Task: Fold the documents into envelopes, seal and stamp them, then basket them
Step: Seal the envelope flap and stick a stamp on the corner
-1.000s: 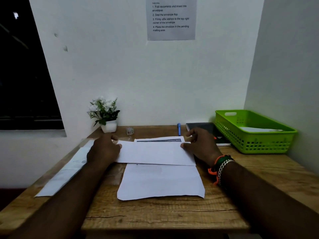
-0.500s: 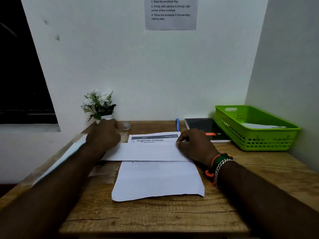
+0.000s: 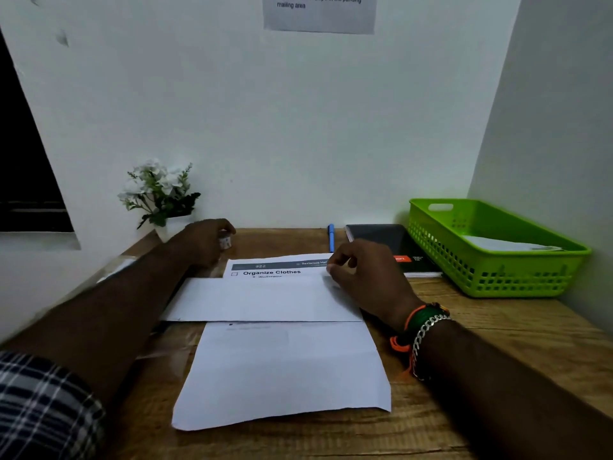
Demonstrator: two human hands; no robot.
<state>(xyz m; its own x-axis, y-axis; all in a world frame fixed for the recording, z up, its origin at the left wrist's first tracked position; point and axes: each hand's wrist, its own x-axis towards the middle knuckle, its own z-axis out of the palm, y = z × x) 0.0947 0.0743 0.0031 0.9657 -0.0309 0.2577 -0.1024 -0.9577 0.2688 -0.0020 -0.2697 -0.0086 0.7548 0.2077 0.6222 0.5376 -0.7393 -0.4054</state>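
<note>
Left hand (image 3: 205, 242) grasps a small glue stick (image 3: 225, 242) far left; right hand (image 3: 361, 277) pinches the smooth folded document (image 3: 265, 298) mid-counter (image 3: 497, 330), grainy wood; perforated green basket (image 3: 491, 273) far right

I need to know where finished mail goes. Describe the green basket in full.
The green basket is a shallow rectangular tray of bright lime plastic, with perforated lattice walls and an oval handle slot in its far end. It sits upright at the desk's right rear, beside the wall. White paper, probably an envelope, lies inside. Neither hand touches it.
</note>
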